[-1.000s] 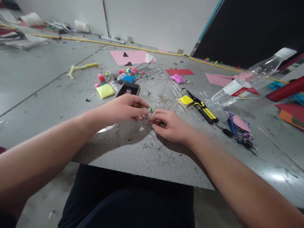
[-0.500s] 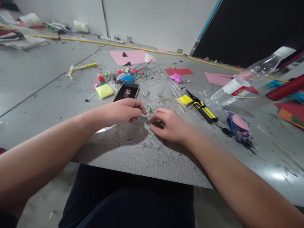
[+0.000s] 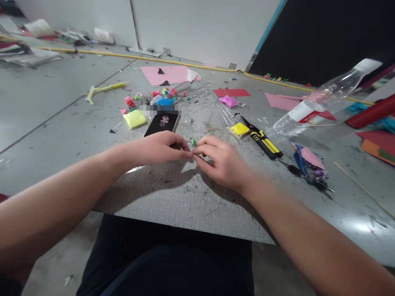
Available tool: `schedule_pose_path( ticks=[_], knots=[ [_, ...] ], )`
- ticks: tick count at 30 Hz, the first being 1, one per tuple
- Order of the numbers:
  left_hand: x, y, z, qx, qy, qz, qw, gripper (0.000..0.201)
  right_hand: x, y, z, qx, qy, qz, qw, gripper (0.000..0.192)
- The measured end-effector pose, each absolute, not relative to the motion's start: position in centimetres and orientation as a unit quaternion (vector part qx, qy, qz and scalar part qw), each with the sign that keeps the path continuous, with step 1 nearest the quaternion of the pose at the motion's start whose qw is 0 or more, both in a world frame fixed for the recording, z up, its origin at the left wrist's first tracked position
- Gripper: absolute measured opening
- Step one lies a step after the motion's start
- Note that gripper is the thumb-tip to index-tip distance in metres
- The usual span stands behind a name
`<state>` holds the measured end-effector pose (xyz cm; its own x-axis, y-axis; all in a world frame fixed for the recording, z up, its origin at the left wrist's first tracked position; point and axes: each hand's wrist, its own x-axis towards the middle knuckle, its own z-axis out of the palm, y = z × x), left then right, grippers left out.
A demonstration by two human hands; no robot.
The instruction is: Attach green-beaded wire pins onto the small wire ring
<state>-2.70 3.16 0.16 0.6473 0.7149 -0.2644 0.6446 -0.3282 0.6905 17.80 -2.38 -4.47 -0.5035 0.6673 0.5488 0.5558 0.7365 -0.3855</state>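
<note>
A small green piece (image 3: 194, 142) is pinched between the left hand (image 3: 160, 149) and right hand (image 3: 220, 160), fingertips touching, over a grey board (image 3: 185, 197). A phone (image 3: 162, 122) lies just beyond; yellow-handled pliers (image 3: 262, 142) lie to the right.

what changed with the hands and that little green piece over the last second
The left hand and right hand closed in until their fingertips meet, pinching the small green piece; the wire loop seen earlier is now hidden between them. The phone, cutters and bottle stayed put.
</note>
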Motion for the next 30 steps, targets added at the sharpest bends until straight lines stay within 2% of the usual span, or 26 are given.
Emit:
schedule_pose_path(
  ticks=[8, 30],
  knots=[
    [-2.77, 2.88, 0.28, 0.755, 0.390, 0.106, 0.516, 0.021, 17.67, -2.64, -4.49, -0.345, -0.838, 0.046, 0.421, 0.011],
    [-2.95, 3.22, -0.02, 0.767, 0.381, 0.113, 0.504, 0.019, 17.39, -2.96, -4.35, -0.343, -0.831, 0.095, 0.427, 0.008]
  ],
)
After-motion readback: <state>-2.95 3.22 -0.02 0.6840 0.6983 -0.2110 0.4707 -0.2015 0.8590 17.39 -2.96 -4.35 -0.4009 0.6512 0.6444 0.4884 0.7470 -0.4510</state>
